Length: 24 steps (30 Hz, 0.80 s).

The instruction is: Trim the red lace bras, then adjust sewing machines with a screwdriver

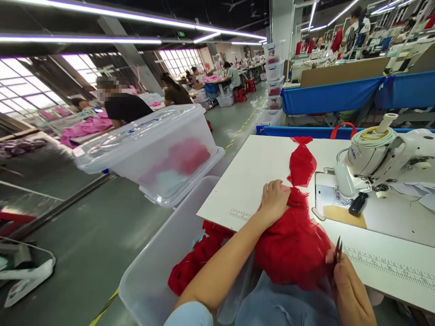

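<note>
Red fabric point(294, 251), sheer-looking, one gathered piece: runs over the near edge of the white bench point(234, 181) towards the wearer's lap point(282, 303), between the two hands as I see them from my remote post.

Left hand point(274, 199), one: fingers curled, seemingly closed on the fabric's upper end, fingertips partly hidden; I judge it anchors the piece against the bench. The fabric runs from just beside it, rightward and down.

Right hand point(350, 283), one: clamped on dark thread snips point(338, 249), points upward, beside the fabric's right edge; I take that upright carry to keep the blades clear of the cloth. Contact between finger and fabric: probable.

Smaller red piece point(302, 165), one: on the bench beyond the left hand; whether joined to the main piece, I cannot tell.

Sewing machine point(390, 151), one: to the right of it.

Open bin point(152, 253), plastic, red cloth point(195, 258) inside: just beside the left forearm point(226, 258), placed, I reckon, for easy reach.
</note>
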Motion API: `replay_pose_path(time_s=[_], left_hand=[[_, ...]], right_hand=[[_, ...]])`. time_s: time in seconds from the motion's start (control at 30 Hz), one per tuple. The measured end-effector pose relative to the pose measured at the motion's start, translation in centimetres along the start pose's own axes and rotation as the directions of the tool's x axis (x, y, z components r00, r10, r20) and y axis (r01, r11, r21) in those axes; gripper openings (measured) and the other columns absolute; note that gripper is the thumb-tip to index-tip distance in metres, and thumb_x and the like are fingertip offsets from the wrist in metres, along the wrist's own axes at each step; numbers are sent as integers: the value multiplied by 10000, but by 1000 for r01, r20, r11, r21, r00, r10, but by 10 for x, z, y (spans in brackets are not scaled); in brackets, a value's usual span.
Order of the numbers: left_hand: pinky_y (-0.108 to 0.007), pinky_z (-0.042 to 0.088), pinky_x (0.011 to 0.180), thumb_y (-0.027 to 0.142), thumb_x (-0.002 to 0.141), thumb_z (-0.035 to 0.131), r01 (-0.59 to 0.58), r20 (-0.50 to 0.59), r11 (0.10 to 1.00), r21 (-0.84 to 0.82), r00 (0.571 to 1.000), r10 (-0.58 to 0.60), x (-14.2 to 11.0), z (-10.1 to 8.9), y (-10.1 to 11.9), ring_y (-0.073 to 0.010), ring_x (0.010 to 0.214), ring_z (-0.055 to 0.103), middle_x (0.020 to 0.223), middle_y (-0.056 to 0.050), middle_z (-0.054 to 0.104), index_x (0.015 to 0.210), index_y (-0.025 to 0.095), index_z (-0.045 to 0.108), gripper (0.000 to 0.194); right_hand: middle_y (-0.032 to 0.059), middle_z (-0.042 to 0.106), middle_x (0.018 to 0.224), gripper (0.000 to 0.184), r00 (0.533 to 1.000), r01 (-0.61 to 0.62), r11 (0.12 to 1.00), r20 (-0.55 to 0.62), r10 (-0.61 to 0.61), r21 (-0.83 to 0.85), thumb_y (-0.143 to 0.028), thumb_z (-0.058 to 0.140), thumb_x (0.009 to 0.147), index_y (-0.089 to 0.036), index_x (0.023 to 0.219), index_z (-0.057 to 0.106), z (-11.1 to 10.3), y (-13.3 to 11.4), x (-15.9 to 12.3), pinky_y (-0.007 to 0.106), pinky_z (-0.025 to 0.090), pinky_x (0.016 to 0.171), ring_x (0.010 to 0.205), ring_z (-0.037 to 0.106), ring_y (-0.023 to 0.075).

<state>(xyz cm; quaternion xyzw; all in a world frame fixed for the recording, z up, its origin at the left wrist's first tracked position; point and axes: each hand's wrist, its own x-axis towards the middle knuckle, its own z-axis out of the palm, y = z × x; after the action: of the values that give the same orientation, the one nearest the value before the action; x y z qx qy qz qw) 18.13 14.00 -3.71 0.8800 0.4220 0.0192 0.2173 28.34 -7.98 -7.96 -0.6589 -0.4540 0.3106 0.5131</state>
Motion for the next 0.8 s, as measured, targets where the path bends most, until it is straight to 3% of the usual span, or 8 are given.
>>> replay_pose_path(time_s=[0.13, 0.23, 0.37, 0.5, 0.6, 0.67, 0.7, 0.8], left_hand=[[-378, 481, 884, 90, 795, 551, -94, 124, 995, -16, 988, 95, -64, 1, -6, -242, 994, 581, 1098, -81, 588, 1074, 190, 557, 297], [-282, 480, 751, 43, 766, 511, -124, 214, 969, -213, 962, 170, -125, 4, -14, -169, 849, 569, 1037, -40, 558, 969, 197, 520, 255], [-259, 471, 767, 35, 783, 499, 0, 278, 902, -432, 951, 133, -188, 11, -29, -138, 869, 552, 1128, -50, 517, 881, 193, 536, 189], [-309, 474, 911, 35, 787, 509, 108, 342, 823, -557, 934, 109, -216, 18, -42, -173, 1035, 577, 1266, -64, 531, 918, 199, 588, 225], [-336, 454, 999, 48, 827, 491, 154, 360, 745, -649, 925, 123, -229, 22, -44, -188, 1123, 571, 1256, -65, 579, 992, 208, 618, 263], [-346, 453, 1009, 83, 850, 508, 202, 374, 727, -657, 924, 82, -237, 23, -43, -190, 1123, 564, 1294, -76, 551, 975, 204, 631, 213], [-346, 459, 998, 111, 857, 527, 232, 387, 725, -649, 921, 52, -241, 23, -42, -186, 1098, 567, 1315, -79, 525, 946, 201, 635, 166], [-328, 474, 962, 170, 852, 578, 300, 425, 696, -653, 905, 9, -248, 23, -44, -170, 1049, 568, 1336, -81, 457, 877, 192, 635, 65]], right_hand=[[54, 615, 1056, 285, 990, 143, 984, -19, -142, 103, -482, 399, 999, -261, 959, 574, -8, -14, 1, 310, 497, 831, 931, 588, 219], [9, 599, 755, 309, 965, -93, 980, 257, 46, 177, -498, 461, 975, -252, 952, 649, -5, -22, 10, 263, 483, 658, 702, 559, 184], [39, 658, 802, 456, 712, -438, 891, 652, 261, 122, -620, 555, 883, -209, 975, 732, 13, -16, 15, 312, 502, 714, 770, 599, 220], [70, 696, 861, 551, 523, -556, 831, 792, 316, 36, -679, 572, 842, -180, 984, 757, 30, 3, 12, 355, 515, 775, 853, 624, 258], [65, 703, 870, 542, 439, -540, 841, 842, 314, -32, -667, 538, 873, -180, 968, 757, 33, 11, 7, 334, 511, 719, 800, 624, 240], [53, 697, 833, 509, 428, -481, 875, 854, 295, -61, -632, 506, 910, -187, 946, 750, 30, 9, 4, 314, 502, 676, 748, 618, 221], [53, 696, 828, 487, 459, -431, 900, 845, 275, -58, -607, 485, 931, -193, 950, 741, 27, 5, 4, 309, 502, 664, 736, 618, 216], [85, 697, 927, 413, 637, -111, 991, 770, 17, 70, -512, 397, 995, -215, 1015, 682, 24, -11, 13, 321, 529, 690, 802, 645, 225]])
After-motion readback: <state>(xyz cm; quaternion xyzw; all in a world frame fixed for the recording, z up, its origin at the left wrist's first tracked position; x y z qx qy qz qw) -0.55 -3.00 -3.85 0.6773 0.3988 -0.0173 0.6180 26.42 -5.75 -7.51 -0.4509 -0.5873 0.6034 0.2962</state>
